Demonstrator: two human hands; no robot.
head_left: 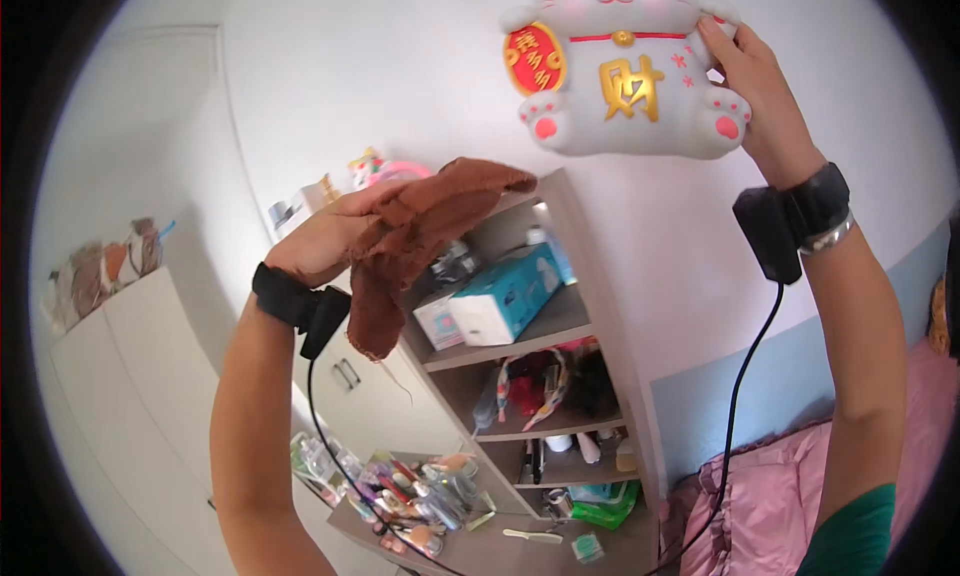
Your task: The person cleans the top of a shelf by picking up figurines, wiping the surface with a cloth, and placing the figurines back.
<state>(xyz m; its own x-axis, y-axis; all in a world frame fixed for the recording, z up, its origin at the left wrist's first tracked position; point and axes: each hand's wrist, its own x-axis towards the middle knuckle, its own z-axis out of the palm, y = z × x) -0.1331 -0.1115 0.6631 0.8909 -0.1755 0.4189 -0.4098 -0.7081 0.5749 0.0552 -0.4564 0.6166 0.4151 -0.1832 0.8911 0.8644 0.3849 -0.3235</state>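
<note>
Head view. The left hand [325, 238] was closed on a brown cloth [430, 208], bunched at the grip, one end stretched toward the wall [450, 86], another hanging down with a loose thread. Some fingers hidden by the fabric. The right hand [765, 91] grasped a white lucky cat figurine [590, 126] by its side edge, near a paw; neither hand was released.

Figurine was upright, high in front of the wall, its head cut off by the frame. Whether its back touched the wall, could not tell. Red oval plaque and gold character faced the viewer.

Progress, as judged: cloth and figurine both in hand, the two apart, no contact between them. Figurine not resting on the shelf unit [592, 251]. How much handling was done or left, could not tell; no marks or residue could be made out on the figurine.

Around: a blue box [525, 288] on an upper shelf, cosmetics [430, 496] crowded on the bench [480, 550] below, pink bedding [775, 496] to the right
</note>
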